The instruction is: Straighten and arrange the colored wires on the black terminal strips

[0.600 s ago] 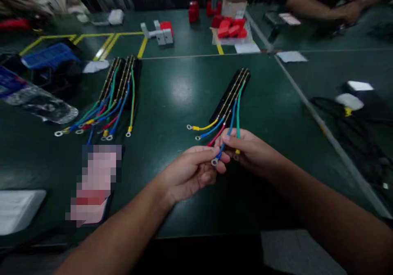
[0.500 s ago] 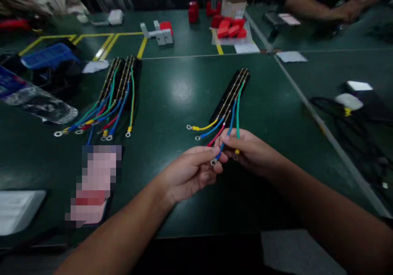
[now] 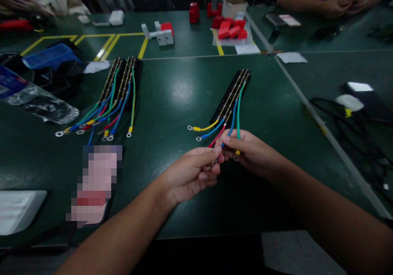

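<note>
A black strip with coloured wires (image 3: 231, 97) lies slantwise on the green table (image 3: 172, 95). Its yellow, blue, red and green leads end in ring terminals. My left hand (image 3: 192, 172) is curled, thumb and fingers pinched on the tip of a blue wire (image 3: 232, 119). Touching it on the right, my right hand (image 3: 250, 152) is closed too, pinching the blue and green wires just above their ends. The blue wire's ring terminal is hidden between my fingers. The yellow lead (image 3: 202, 127) and a second blue lead lie loose to the left.
A pile of similar wire strips (image 3: 118, 89) lies at the left. Behind are a blue tray (image 3: 50, 56), a plastic bag (image 3: 39, 105), red blocks (image 3: 231, 29) and a grey bracket (image 3: 158, 31). Another person's arms (image 3: 331, 1) rest at the far right. Black cables (image 3: 359, 131) lie right.
My left fingers have closed over the blue wire's ring terminal, which showed before. Both hands have drawn slightly together. The person at the far right shifted their hands.
</note>
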A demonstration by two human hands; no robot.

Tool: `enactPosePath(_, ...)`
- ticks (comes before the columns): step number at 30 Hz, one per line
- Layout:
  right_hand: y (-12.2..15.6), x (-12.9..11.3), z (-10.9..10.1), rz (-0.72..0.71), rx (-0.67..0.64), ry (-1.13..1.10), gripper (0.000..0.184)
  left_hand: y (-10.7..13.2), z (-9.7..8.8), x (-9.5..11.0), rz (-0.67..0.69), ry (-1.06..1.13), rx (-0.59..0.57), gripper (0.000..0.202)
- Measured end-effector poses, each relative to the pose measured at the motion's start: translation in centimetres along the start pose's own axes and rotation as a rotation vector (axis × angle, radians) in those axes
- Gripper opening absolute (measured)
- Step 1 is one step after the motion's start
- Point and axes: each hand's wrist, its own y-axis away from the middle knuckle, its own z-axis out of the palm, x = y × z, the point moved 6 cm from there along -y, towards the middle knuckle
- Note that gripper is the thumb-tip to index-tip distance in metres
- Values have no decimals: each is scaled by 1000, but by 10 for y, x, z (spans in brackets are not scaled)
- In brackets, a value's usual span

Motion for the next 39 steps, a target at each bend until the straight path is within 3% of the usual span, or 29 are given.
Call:
enactPosePath(16, 0, 0, 3, -5, -48, -31, 19, 1, -1, 2, 21, -47, 26, 21)
enactPosePath(33, 1, 2, -1, 13, 8, -6, 19, 0, 0, 1, 9, -36, 9, 19)
enactPosePath(39, 0, -1, 5, 15, -50, -20, 21, 2, 0, 4, 24, -68, 9, 21)
